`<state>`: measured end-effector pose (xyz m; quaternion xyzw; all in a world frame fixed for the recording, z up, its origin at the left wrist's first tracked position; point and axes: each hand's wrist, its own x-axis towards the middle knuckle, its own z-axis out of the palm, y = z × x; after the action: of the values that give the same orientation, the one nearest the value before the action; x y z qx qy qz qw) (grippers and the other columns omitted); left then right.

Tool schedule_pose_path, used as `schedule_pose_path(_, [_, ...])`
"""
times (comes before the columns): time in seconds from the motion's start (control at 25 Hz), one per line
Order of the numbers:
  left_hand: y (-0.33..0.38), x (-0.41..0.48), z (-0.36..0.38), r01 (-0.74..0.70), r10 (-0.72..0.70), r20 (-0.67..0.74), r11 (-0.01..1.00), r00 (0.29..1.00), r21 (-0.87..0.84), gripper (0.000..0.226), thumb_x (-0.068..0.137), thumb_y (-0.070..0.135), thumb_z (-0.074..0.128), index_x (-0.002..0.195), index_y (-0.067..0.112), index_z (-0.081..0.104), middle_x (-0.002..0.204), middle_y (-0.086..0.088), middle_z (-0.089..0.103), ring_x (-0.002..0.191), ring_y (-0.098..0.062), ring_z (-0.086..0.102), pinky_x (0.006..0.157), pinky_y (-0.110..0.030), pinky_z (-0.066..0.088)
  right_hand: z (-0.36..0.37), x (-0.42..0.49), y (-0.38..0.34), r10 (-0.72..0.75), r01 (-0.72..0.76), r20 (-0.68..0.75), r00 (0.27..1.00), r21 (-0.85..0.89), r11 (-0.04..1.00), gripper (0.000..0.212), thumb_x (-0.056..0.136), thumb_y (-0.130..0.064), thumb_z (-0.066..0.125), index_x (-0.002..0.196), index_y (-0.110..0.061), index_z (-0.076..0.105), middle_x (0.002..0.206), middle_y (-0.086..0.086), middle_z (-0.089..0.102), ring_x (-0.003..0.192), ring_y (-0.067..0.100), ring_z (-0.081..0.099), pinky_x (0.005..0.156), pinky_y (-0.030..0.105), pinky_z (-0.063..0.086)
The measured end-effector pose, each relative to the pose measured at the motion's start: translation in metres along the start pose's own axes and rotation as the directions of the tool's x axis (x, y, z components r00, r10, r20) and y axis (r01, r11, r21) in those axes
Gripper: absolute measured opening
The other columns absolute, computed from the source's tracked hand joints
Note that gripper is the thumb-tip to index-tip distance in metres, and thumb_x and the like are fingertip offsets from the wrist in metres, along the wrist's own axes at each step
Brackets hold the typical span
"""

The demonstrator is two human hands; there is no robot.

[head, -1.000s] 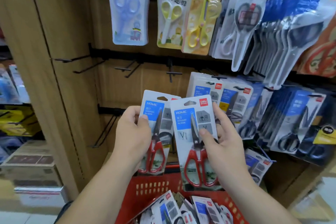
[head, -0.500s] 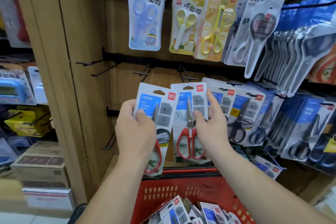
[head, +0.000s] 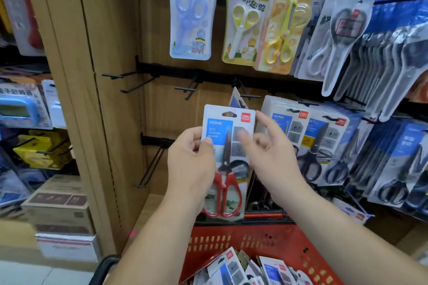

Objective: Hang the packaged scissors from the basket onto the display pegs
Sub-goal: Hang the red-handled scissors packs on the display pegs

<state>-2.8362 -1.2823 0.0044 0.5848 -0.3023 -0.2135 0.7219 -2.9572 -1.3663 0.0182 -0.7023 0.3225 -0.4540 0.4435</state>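
We gripped the red-handled scissors pack [head: 228,159] in our left hand [head: 192,164], thumb pressed on its left edge by the blue "HOME" label [head: 218,126] (a red "deli" logo [head: 245,117] sat top right). Our right hand [head: 271,152] hovered just beside its right edge, fingers [head: 266,122] loose and spread. Bare pegs [head: 185,89] stood above-left; the red basket [head: 254,243] lay below.

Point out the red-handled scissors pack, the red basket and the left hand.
red-handled scissors pack [head: 225,159], head view, on the blade near the pivot
red basket [head: 243,240], head view, on its perforated far wall
left hand [head: 190,164], head view, on its back
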Motion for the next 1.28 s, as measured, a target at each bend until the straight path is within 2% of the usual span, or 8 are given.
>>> schedule_pose_path(0.16, [0.001,-0.003,0.009,0.027,-0.027,0.029,1.0,0.999,-0.01,0.018,0.106,0.016,0.062,0.121,0.025,0.068,0.103,0.007,0.074,0.087,0.003,0.073,0.062,-0.014,0.058,-0.012,0.014,0.015,-0.035,0.034,-0.06,0.998,-0.019,0.999,0.071,0.102,-0.006,0.064,0.156,-0.044,0.038,0.111,-0.002,0.071,0.074,-0.001,0.054,0.063,0.015,0.047])
schedule_pose_path(0.28, [-0.002,-0.005,0.009,0.088,-0.09,0.077,0.996,0.993,0.03,0.035,0.106,0.016,0.061,0.14,0.023,0.057,0.114,0.006,0.068,0.095,-0.005,0.066,0.05,-0.001,0.044,-0.02,0.033,0.024,-0.023,0.021,-0.138,0.99,-0.019,1.0,0.073,0.103,-0.01,0.062,0.154,-0.055,0.035,0.128,-0.007,0.056,0.089,0.004,0.041,0.077,0.02,0.042])
schedule_pose_path(0.44, [-0.008,-0.005,0.008,0.104,-0.111,0.073,0.989,0.991,0.102,0.039,0.106,0.016,0.06,0.144,0.024,0.053,0.114,0.007,0.066,0.098,-0.008,0.063,0.049,-0.001,0.044,-0.009,0.042,0.03,-0.022,0.021,-0.128,0.991,-0.007,1.0,0.074,0.104,-0.008,0.06,0.159,-0.048,0.031,0.149,-0.004,0.06,0.125,0.009,0.06,0.087,0.025,0.06])
schedule_pose_path(0.6, [-0.01,-0.005,0.009,0.086,-0.095,0.065,0.988,0.993,0.129,0.036,0.106,0.016,0.06,0.141,0.023,0.054,0.11,0.005,0.07,0.097,-0.008,0.067,0.056,-0.008,0.051,-0.004,0.043,0.043,-0.077,0.071,-0.146,0.986,-0.043,0.997,0.074,0.105,-0.008,0.058,0.159,-0.049,0.03,0.153,-0.006,0.055,0.137,0.01,0.055,0.105,0.038,0.057])
schedule_pose_path(0.84, [-0.01,-0.005,0.007,0.102,-0.113,0.074,0.985,0.991,0.14,0.026,0.106,0.019,0.061,0.126,0.032,0.053,0.104,0.01,0.07,0.098,-0.009,0.07,0.064,-0.012,0.055,-0.004,0.057,0.04,0.006,-0.046,-0.224,0.975,-0.172,0.984,0.033,0.103,-0.02,0.066,0.136,-0.021,0.061,0.098,-0.005,0.073,0.081,-0.003,0.07,0.052,0.01,0.05])
schedule_pose_path(1.04, [-0.017,-0.005,0.003,0.112,-0.138,0.098,0.965,0.986,0.239,0.033,0.103,0.018,0.063,0.135,0.025,0.06,0.104,0.011,0.071,0.104,-0.011,0.07,0.099,-0.041,0.059,-0.009,0.069,0.032,0.098,-0.147,-0.266,0.959,-0.171,0.974,0.042,0.096,-0.025,0.076,0.134,-0.01,0.067,0.117,0.0,0.071,0.111,0.015,0.065,0.082,0.021,0.051])
schedule_pose_path(1.16, [-0.024,-0.012,-0.001,0.114,-0.161,0.128,0.942,0.979,0.317,0.034,0.103,0.018,0.063,0.136,0.024,0.062,0.107,0.009,0.071,0.107,-0.013,0.07,0.102,-0.042,0.058,-0.021,0.046,0.031,0.046,-0.09,-0.257,0.965,-0.161,0.983,0.033,0.094,-0.029,0.079,0.123,-0.016,0.072,0.106,-0.006,0.071,0.102,0.016,0.069,0.092,0.038,0.06])
schedule_pose_path(1.28, [-0.034,-0.025,-0.008,0.092,-0.182,0.176,0.901,0.968,0.425,0.03,0.102,0.02,0.064,0.132,0.021,0.065,0.108,0.005,0.072,0.102,-0.015,0.071,0.094,-0.033,0.059,-0.033,0.01,0.029,0.093,-0.113,-0.146,0.985,-0.132,0.985,0.016,0.09,-0.032,0.083,0.099,-0.02,0.077,0.089,0.001,0.076,0.09,0.025,0.075,0.082,0.049,0.065])
